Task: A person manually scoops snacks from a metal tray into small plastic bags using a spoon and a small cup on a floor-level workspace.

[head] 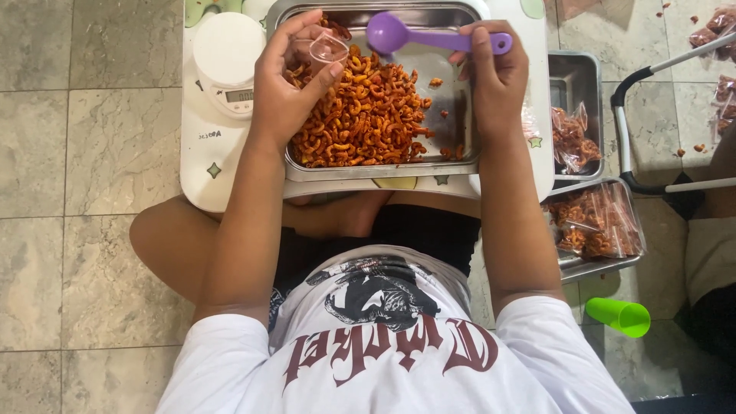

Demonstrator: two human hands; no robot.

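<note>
left hand (287, 84) pinches small clear bag (328, 48) open, right hand (494, 73) grips purple scoop (406, 34); a limp bag mouth risks spilling spiced macaroni (360, 115) outside steel tray (460, 165).

Home floor workspace, marble-look floor tiles (92, 153), low table (201, 176), kitchen scale (228, 61), snack trays (460, 165)

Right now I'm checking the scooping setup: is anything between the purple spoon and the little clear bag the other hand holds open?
Nothing visible. The right hand holds the purple spoon by its handle, bowl toward the clear bag pinched open in the left hand. Only open air above the metal tray of orange macaroni snacks separates them.
</note>
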